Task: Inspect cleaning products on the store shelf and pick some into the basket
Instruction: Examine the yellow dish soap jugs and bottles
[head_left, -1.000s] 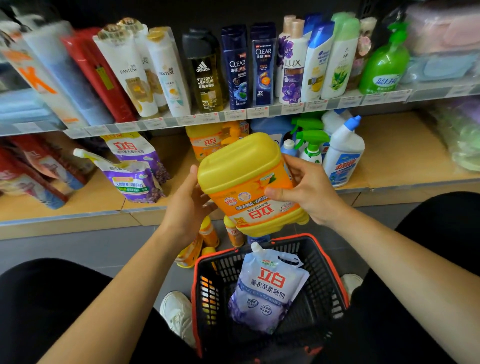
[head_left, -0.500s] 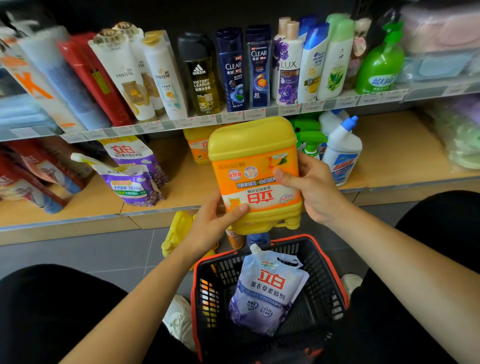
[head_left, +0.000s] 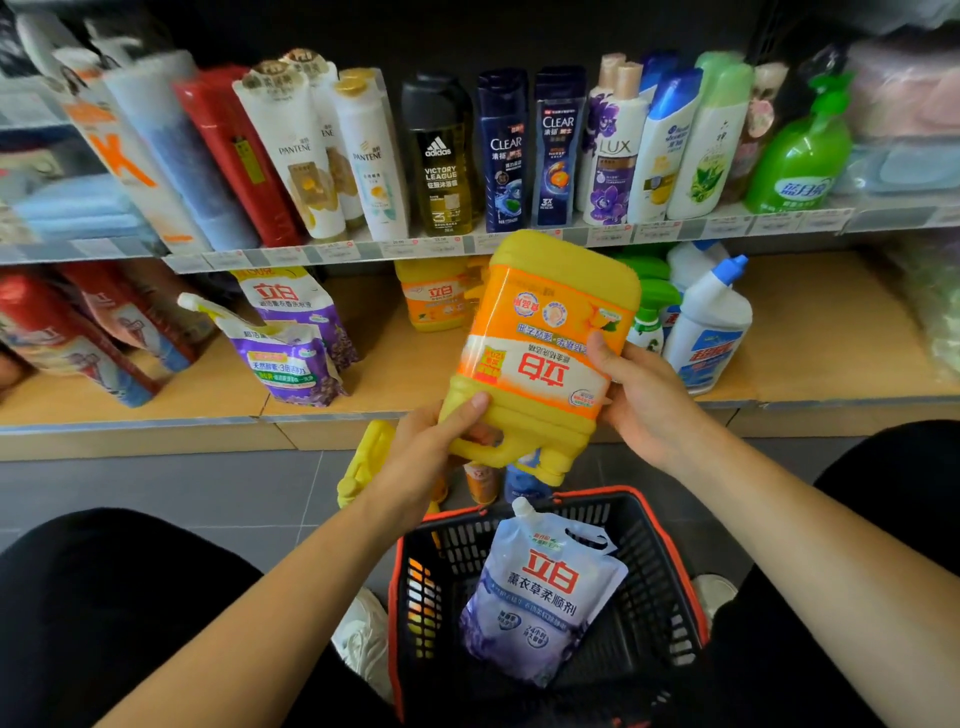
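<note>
Starting at the left, purple refill pouches (head_left: 291, 358) lean on the lower shelf (head_left: 156, 400). Now the left hand (head_left: 431, 452): fingers curled under the handle end of the yellow detergent jug (head_left: 545, 353), thumb pressed on its front, a firm clasp. That jug is upside down and tilted, its label reading inverted and its cap end pointing down. It's held in the air in front of the lower shelf, just above the far rim of the basket (head_left: 644, 571). Over to the right hand (head_left: 644, 400), wrapped round the jug's right edge, thumb across the label, clamped on as well. Down in the basket, a pale lavender pouch (head_left: 540, 597) lies propped, spout up. Further right on the shelf, a white bottle with a blue cap (head_left: 711, 332) stands upright.
</note>
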